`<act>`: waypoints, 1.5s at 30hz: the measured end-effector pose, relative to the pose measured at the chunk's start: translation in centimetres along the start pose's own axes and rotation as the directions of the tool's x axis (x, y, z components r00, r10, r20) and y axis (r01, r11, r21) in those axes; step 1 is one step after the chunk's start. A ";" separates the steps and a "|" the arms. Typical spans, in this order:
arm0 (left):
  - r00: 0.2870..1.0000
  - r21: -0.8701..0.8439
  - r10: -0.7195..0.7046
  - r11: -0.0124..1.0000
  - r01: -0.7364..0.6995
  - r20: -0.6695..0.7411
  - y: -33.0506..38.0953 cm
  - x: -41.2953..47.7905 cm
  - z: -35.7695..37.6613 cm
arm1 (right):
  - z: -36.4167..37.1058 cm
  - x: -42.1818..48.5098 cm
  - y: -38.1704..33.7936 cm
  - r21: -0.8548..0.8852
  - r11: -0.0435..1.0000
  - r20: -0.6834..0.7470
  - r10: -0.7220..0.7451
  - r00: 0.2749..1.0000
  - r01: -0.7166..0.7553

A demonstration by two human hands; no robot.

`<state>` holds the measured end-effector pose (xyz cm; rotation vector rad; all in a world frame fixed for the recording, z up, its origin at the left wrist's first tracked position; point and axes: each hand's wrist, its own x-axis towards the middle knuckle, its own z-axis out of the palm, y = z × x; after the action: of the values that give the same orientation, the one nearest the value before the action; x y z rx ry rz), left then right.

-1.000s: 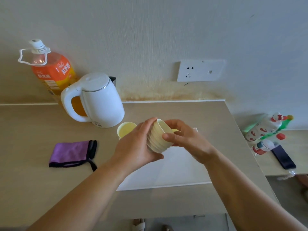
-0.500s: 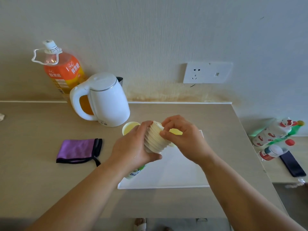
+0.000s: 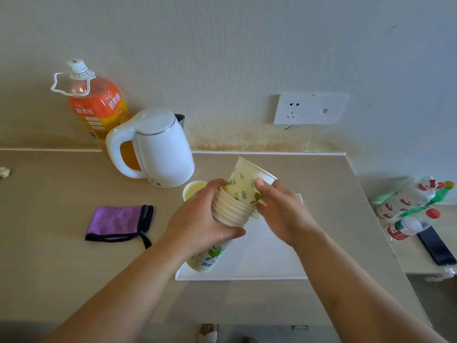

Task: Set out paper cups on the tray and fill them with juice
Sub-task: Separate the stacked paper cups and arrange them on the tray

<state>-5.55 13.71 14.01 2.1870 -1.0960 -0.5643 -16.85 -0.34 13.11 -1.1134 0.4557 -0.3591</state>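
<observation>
The nested stack of cream paper cups (image 3: 231,210) hangs over the flat white tray (image 3: 272,263), gripped by the left hand (image 3: 197,224). The right hand (image 3: 284,214) pinches a leaf-printed cup (image 3: 243,185) half out. Light, thin-walled, probably crushable: hold gently near the rim.

The left hand (image 3: 197,219) and right hand (image 3: 284,214) are meeting above the far-left part of the flat white rectangular tray (image 3: 272,263), which is lying on the beige table (image 3: 49,243). Between them, the left hand is gripping the tilted stack of printed paper cups (image 3: 230,214), its base pointing down under that hand. The right hand is pinching the topmost printed paper cup (image 3: 247,184), which is sticking out toward the wall. A single open paper cup (image 3: 193,190) is standing just behind the left hand. The white plastic kettle (image 3: 160,149) is standing farther behind and to the left, with the orange-labelled juice bottle (image 3: 96,107) behind it. A purple folded cloth (image 3: 118,222) is lying left of the left hand.
</observation>
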 end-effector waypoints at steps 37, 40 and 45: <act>0.995 -0.113 -0.104 0.988 0.103 0.002 -1.4 0.1 -0.3 | -13.7 2.5 7.3 -0.602 0.781 -0.479 -0.189 0.857 -0.165; 0.995 -0.105 -0.096 0.990 0.096 0.004 -1.3 0.0 -0.2 | -14.0 2.4 7.4 -0.589 0.791 -0.467 -0.167 0.868 -0.164; 0.997 -0.098 -0.073 0.992 0.073 0.008 -1.1 -0.3 0.1 | -13.0 -0.2 6.9 -0.673 0.717 -0.547 -0.315 0.775 -0.183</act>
<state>-5.20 14.44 13.17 2.1485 -0.9727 -0.6417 -23.45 -7.53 2.03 -1.7620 1.2410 -0.6738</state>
